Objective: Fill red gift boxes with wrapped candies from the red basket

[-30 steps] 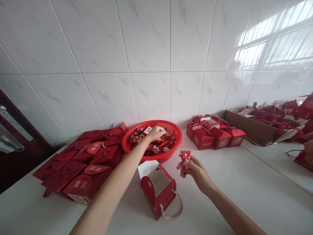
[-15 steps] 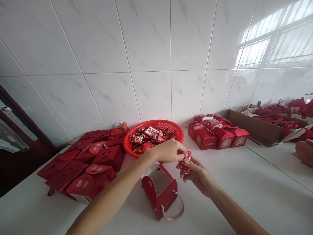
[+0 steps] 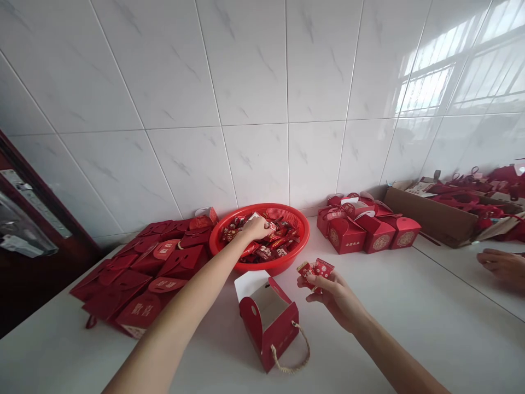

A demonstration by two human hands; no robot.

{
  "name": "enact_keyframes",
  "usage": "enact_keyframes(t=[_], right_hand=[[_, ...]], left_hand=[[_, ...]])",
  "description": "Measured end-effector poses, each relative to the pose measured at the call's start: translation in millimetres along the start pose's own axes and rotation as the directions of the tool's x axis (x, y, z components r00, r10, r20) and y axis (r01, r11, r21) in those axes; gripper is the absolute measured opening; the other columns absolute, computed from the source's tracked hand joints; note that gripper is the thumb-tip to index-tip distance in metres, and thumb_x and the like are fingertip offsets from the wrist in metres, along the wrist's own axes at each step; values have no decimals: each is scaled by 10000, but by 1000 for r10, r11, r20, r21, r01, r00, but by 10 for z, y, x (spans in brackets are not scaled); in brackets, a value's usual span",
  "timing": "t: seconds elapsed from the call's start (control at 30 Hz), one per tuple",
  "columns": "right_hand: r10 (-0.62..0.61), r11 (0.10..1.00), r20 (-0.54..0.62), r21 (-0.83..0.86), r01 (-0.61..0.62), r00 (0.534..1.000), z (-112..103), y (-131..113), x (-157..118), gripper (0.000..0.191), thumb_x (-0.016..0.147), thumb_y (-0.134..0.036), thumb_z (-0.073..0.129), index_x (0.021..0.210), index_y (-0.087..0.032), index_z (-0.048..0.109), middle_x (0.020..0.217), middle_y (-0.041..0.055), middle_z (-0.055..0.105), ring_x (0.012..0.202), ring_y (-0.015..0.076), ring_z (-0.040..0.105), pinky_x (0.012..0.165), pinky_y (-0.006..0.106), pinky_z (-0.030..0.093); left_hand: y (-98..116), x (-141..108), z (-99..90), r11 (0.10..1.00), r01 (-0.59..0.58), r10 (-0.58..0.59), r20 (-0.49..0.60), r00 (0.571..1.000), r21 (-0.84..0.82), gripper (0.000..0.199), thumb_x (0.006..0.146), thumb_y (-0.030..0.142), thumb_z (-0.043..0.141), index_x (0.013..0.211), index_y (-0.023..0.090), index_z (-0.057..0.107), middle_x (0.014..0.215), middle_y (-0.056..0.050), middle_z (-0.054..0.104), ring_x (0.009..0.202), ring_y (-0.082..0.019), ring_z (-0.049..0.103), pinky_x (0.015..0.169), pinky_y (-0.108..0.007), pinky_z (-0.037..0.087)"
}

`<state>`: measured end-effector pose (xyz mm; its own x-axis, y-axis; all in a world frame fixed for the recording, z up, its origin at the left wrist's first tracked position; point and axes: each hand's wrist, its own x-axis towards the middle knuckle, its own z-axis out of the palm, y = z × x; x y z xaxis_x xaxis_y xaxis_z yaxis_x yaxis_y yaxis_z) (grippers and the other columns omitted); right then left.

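Note:
My left hand [image 3: 257, 228] reaches into the red plastic basket [image 3: 301, 241], its fingers closed among the wrapped candies [image 3: 266, 251]; what they pinch is too small to make out. To the right, my right hand [image 3: 328, 287] is wrapped round red candy packets [image 3: 318, 272] above the table. An open red gift box [image 3: 266, 323] with a rope handle stands between my forearms, its flaps up and its pale inside showing.
Closed red boxes [image 3: 143, 273] crowd the left side. More red boxes [image 3: 348, 232] stand against the tiled wall at right. Beyond them is a cardboard carton [image 3: 435, 216] of red items. Another person's hand [image 3: 502, 262] shows at the right edge.
My left hand has moved left from the packets at my right hand into the basket. The packets now show spread apart in my right hand. The other person's hand has come further into view.

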<state>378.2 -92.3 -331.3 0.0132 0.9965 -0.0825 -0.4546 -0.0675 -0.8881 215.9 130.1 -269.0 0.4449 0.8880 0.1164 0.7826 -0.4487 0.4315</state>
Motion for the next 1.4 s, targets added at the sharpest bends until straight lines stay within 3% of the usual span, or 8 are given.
enact_keyframes(t=[0.33, 0.5, 0.6, 0.7, 0.83, 0.93, 1.07, 1.4], right_hand=[[11, 1000, 48, -7, -11, 999, -27, -14, -3, 288, 698, -361, 821, 870, -167, 696, 880, 84, 717, 832, 197, 648, 627, 270, 514], [16, 1000, 45, -22, -15, 999, -47, 8, 9, 311, 695, -373, 821, 887, -164, 695, 888, 91, 720, 830, 203, 652, 632, 278, 515], [4, 1000, 36, -20, -3, 999, -47, -3, 11, 323, 688, -388, 827, 881, -164, 697, 880, 91, 718, 819, 203, 651, 632, 283, 510], [-7, 1000, 34, -19, 8, 999, -27, -22, 2, 339, 678, -405, 836, 879, -169, 700, 880, 90, 719, 828, 206, 652, 638, 288, 505], [-7, 1000, 42, -18, 7, 999, 4, -38, -13, 370, 677, -427, 841, 906, -173, 701, 903, 94, 723, 890, 225, 662, 672, 296, 513], [1, 1000, 51, 5, -2, 999, 6, -39, -18, 377, 692, -436, 834, 925, -172, 701, 906, 92, 724, 901, 231, 678, 684, 301, 523], [-9, 999, 67, 51, 6, 998, -18, -40, -15, 348, 724, -419, 816, 952, -178, 710, 925, 83, 724, 827, 206, 692, 626, 276, 519], [-22, 995, 6, 99, 21, 1000, -14, -31, -1, 345, 726, -469, 816, 908, -192, 720, 858, 54, 701, 738, 166, 674, 474, 206, 479]], left_hand=[[-248, 29, -27, 997, 76, -77, -103, 992, -20, 285, 677, 164, 581, 433, 202, 439, 464, 31, 384, 513, -131, 397, 557, -285, 250], [-233, 17, 11, 989, 14, -21, -46, 999, -148, 214, 557, 196, 721, 469, 192, 526, 467, 56, 487, 545, -137, 482, 564, -258, 338], [-200, -1, -25, 961, -43, 21, -83, 996, -272, 91, 643, 263, 678, 628, 177, 650, 611, 24, 630, 637, -154, 570, 615, -253, 422], [-159, -42, -81, 922, -114, 57, -162, 985, -370, 212, 760, 321, 587, 841, 156, 693, 820, -28, 707, 766, -170, 627, 697, -262, 480], [-21, -215, -119, 782, -232, 137, -204, 969, -578, 290, 771, 353, 614, 954, 148, 706, 783, -45, 698, 745, -182, 641, 713, -304, 525], [162, -473, -113, 632, -348, 331, -165, 929, -692, 212, 707, 340, 723, 830, 170, 751, 1008, -83, 712, 933, -213, 657, 819, -341, 544], [390, -805, -64, 651, -411, 564, 44, 824, -639, 108, 732, 201, 711, 796, 217, 796, 1172, -77, 666, 1011, -211, 649, 818, -315, 550], [510, -948, 65, 672, -485, 656, 147, 740, -559, 171, 770, 172, 717, 892, 247, 810, 1188, -67, 658, 1066, -205, 643, 949, -334, 507]])
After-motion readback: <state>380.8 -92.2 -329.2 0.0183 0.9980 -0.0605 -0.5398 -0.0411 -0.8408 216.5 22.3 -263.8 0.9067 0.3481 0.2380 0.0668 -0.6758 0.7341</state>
